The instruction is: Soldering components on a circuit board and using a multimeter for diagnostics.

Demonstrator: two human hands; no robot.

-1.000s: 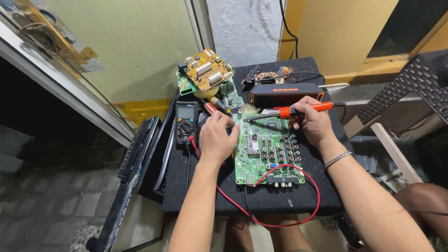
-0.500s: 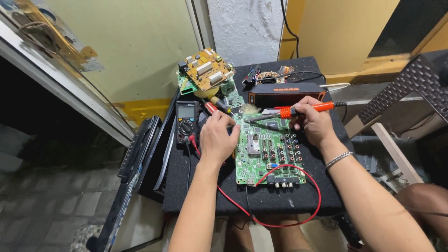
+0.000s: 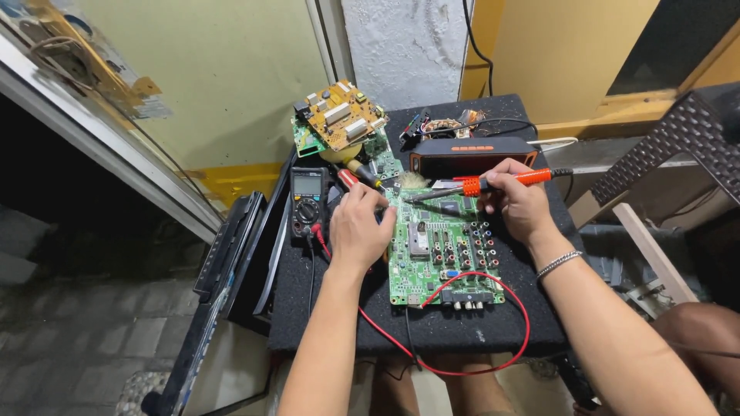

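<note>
Green rectangular circuit board (image 3: 439,250) flat on black foam-topped table (image 3: 478,331), red wire (image 3: 462,323) looping off its near edge. Right hand (image 3: 518,202) clenched round orange-handled soldering iron (image 3: 493,182), tip at board's far edge; left hand (image 3: 361,227) grasping red-tipped probe (image 3: 356,178) at board's left, beside dark multimeter (image 3: 307,202). Barely shifted from a second ago, so contact held steady.

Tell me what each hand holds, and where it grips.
Right hand: soldering iron, gripped on its orange handle. Left hand rests at the green board's edge; what it holds cannot be told.

2 circuit boards — 1 green (image 3: 439,250), 1 tan (image 3: 343,115) — 1 multimeter (image 3: 308,202), 1 soldering iron (image 3: 482,185), 1 speaker (image 3: 470,156)
</note>
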